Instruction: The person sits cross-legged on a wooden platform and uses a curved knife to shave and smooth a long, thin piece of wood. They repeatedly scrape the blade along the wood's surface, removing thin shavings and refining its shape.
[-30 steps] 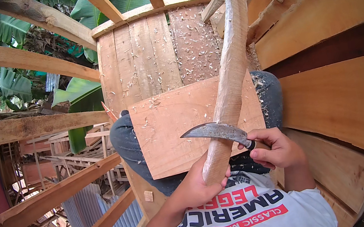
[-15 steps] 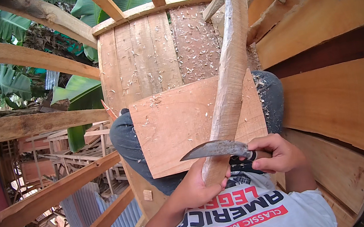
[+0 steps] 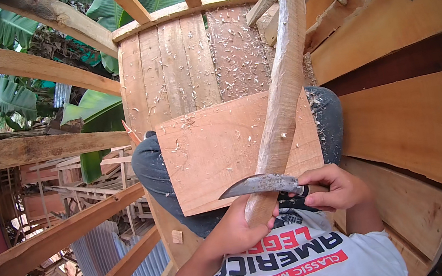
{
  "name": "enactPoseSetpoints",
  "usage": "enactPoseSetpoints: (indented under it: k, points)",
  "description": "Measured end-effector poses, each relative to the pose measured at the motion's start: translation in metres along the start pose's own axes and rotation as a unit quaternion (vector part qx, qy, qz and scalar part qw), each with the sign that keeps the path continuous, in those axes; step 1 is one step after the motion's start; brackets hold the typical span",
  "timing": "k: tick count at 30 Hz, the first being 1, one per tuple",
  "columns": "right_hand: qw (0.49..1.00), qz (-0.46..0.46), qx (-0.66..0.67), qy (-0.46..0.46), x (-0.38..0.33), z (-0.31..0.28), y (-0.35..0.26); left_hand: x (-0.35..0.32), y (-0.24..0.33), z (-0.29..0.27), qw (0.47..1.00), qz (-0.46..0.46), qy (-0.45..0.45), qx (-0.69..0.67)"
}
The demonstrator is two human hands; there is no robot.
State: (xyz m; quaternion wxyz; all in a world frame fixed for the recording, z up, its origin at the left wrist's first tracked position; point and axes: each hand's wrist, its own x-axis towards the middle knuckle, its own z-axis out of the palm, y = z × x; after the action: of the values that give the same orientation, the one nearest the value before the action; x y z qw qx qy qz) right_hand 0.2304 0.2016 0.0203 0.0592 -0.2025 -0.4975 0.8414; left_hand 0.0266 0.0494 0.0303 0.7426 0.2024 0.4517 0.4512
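Observation:
A long, pale piece of wood with carved facets [image 3: 279,102] slants from my lap up past the top edge of the view. My left hand [image 3: 238,225] is closed around its near end. In my right hand [image 3: 337,186] is a knife [image 3: 258,184] with a curved, worn blade, gripped by its short handle. The blade lies crosswise over the wood just above my left hand, its tip pointing left. Beneath the wood, a flat rectangular board [image 3: 211,151] rests across my legs, with a few shavings on it.
Curled shavings are scattered over the plank floor [image 3: 177,69] ahead. Timber rails [image 3: 47,147] stand along the left, with corrugated sheets [image 3: 101,263] and banana leaves [image 3: 94,112] beyond. Broad boards [image 3: 412,129] line the right side. A small wood block [image 3: 177,236] lies left of my lap.
The wood's far end has shifted slightly right. The knife blade has tilted a little, showing more of its flat side, and sits slightly lower. Both hands keep their grip.

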Motion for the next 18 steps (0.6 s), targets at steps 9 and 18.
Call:
enactPoseSetpoints:
  k: [9,18]
  points:
    - [0.997,0.036,0.047,0.045,0.001,0.011,-0.002,0.003,0.005,-0.002,1.000,0.003,0.009,0.014]
    - [0.981,-0.045,0.085,0.169,0.006,0.001,-0.003,0.002,0.006,-0.007,0.999,0.006,0.017,0.039]
